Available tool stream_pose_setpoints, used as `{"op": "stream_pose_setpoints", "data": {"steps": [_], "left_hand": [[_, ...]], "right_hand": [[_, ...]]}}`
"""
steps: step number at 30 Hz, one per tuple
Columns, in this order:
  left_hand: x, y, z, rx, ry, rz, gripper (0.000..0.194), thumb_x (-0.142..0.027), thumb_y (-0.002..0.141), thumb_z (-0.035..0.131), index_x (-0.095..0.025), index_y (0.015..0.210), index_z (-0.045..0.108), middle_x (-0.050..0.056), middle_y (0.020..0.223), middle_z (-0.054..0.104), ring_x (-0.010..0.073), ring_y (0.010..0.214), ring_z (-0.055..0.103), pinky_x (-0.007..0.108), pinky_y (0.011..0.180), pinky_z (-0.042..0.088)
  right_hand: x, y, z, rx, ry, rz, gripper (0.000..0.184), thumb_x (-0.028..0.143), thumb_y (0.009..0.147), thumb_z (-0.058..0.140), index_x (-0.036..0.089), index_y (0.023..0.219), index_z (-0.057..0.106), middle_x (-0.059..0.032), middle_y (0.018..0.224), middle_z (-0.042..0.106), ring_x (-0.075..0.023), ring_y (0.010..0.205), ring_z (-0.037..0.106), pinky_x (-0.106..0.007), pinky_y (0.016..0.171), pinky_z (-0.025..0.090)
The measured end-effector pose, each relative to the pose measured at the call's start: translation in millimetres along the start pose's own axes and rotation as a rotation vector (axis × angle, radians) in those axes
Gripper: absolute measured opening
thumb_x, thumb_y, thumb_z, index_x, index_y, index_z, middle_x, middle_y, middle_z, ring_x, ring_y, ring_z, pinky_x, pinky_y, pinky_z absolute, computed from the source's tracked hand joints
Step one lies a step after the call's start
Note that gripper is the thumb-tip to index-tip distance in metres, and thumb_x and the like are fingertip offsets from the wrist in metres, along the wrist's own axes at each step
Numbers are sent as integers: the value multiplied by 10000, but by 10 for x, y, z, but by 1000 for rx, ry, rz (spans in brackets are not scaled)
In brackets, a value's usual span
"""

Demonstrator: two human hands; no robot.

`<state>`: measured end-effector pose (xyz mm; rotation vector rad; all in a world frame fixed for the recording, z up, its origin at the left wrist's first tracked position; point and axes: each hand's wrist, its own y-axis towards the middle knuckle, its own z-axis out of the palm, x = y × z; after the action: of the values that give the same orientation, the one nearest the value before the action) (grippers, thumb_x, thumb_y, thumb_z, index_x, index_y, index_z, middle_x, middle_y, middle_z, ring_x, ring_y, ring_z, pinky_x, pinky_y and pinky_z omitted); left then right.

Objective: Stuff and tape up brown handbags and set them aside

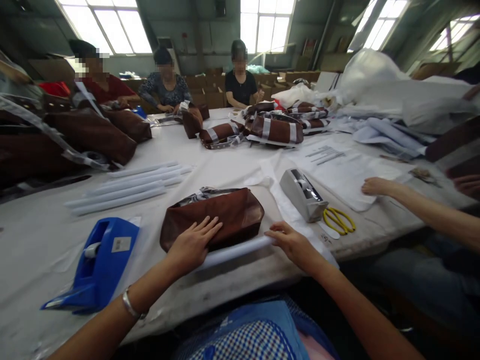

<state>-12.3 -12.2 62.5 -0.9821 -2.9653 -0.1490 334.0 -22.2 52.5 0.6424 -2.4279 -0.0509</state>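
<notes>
A brown leather handbag (225, 212) lies on its side on the white-covered table in front of me, with wrapped straps behind it. My left hand (193, 245) rests on the bag's near face, fingers outstretched. Along the bag's near edge runs a white rolled tube (236, 252), its left part hidden by my left hand. My right hand (290, 242) has its thumb and fingers bent around the right end of that tube.
Left stands a blue tape dispenser (108, 260); right, a grey tape dispenser (303, 195) beside yellow-handled scissors (339, 221). Several white tubes (131, 190) lie left. Brown bags (275, 130) are piled behind. A co-worker's hand (378, 186) is at right; three people sit opposite.
</notes>
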Motion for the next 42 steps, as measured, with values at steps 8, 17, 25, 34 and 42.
{"op": "stream_pose_setpoints", "data": {"steps": [8,17,25,34,42], "left_hand": [[-50,-66,44,-38,19,10,670,-286,937,531,-280,1553,266,53,1594,340,288,1454,353,481,1124,393],[-280,-172,464,-252,98,-91,730,-3,880,383,-351,1519,339,51,1603,306,299,1483,275,570,1179,286],[-572,-36,537,-287,70,-187,576,-54,930,371,-250,1463,467,72,1584,322,283,1486,270,632,1213,105],[-641,65,663,-346,62,-218,621,-31,956,317,-260,1533,320,53,1562,358,236,1474,302,617,1224,48],[-639,61,678,-391,75,-195,670,-18,933,324,-279,1548,266,63,1557,368,245,1455,347,608,1225,43]], "right_hand": [[-40,278,595,-307,3,32,289,198,970,467,184,1229,595,-131,1168,653,-268,1098,639,-424,958,543],[154,106,537,-477,-161,-197,336,162,948,569,330,1225,657,-57,1190,679,-249,1225,570,-464,1085,459],[126,277,825,-217,-123,-235,467,90,963,493,361,1320,625,-39,1202,705,-230,1124,612,-433,997,498],[393,-119,603,-337,872,519,259,377,918,633,237,1119,716,-85,1108,736,-253,1001,708,-454,943,568],[368,80,648,-206,1696,828,233,291,824,706,210,1040,671,-82,1225,695,-200,1154,660,-372,1064,496]]}}
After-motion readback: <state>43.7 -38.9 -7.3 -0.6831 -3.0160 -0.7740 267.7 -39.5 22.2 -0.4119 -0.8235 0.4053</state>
